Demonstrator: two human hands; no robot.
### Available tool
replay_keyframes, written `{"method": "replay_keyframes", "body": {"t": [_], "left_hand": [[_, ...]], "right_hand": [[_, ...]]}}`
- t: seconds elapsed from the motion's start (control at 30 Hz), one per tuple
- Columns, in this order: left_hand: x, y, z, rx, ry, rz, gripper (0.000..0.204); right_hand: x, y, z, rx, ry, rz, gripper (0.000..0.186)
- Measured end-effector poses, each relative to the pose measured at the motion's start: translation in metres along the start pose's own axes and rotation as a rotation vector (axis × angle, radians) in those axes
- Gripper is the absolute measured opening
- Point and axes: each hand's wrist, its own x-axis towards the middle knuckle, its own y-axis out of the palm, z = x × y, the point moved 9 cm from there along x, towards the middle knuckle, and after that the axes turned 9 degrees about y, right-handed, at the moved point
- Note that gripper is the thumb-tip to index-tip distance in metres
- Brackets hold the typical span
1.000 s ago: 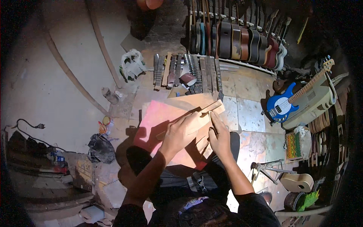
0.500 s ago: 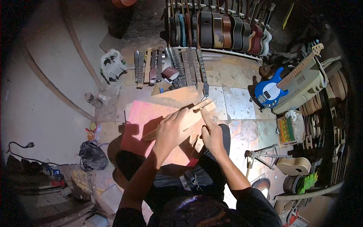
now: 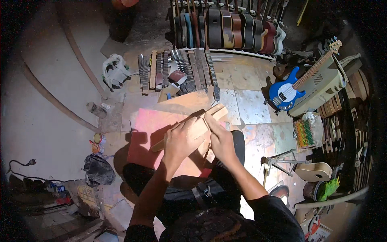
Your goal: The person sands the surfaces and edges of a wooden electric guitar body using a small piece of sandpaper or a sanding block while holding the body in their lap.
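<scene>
A long light-wood piece [image 3: 218, 111] with a stepped far end lies slantwise over a pink board [image 3: 141, 139] on my lap. My left hand [image 3: 182, 138] grips it from above, fingers bent across its middle. My right hand [image 3: 221, 143] presses against the wood just right of the left hand, its fingers together and pointing up along the edge near the stepped end. Whatever those fingers may pinch is hidden. A tan board [image 3: 187, 101] shows beyond the pink one.
Fretted guitar necks [image 3: 161, 68] lie in a row ahead. Behind them hangs a rack of guitar bodies [image 3: 225, 30]. A blue bass guitar [image 3: 285, 92] leans at the right, above a metal stand [image 3: 278, 160] and an acoustic guitar body [image 3: 314, 171]. A black bag [image 3: 98, 169] sits at the left.
My right hand has slid up and left along the wood, closer to my left hand, with its fingers drawn together. The left hand still grips the wooden piece.
</scene>
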Motion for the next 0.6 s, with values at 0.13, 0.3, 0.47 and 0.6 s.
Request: {"method": "replay_keyframes", "body": {"t": [0.13, 0.3, 0.47, 0.6], "left_hand": [[0.001, -0.001, -0.004, 0.002, 0.013, -0.001, 0.054], [-0.002, 0.0, -0.005, -0.043, 0.001, -0.015, 0.055], [0.001, -0.001, -0.005, -0.029, 0.018, -0.001, 0.059], [-0.001, 0.005, 0.003, -0.046, -0.014, 0.007, 0.057]], "right_hand": [[0.007, -0.004, -0.025, 0.04, 0.022, -0.095, 0.063], [-0.015, 0.0, -0.006, 0.08, 0.005, -0.025, 0.063], [0.004, -0.003, -0.032, -0.006, 0.026, -0.008, 0.067], [-0.001, -0.003, -0.031, 0.026, 0.059, 0.0, 0.067]]}}
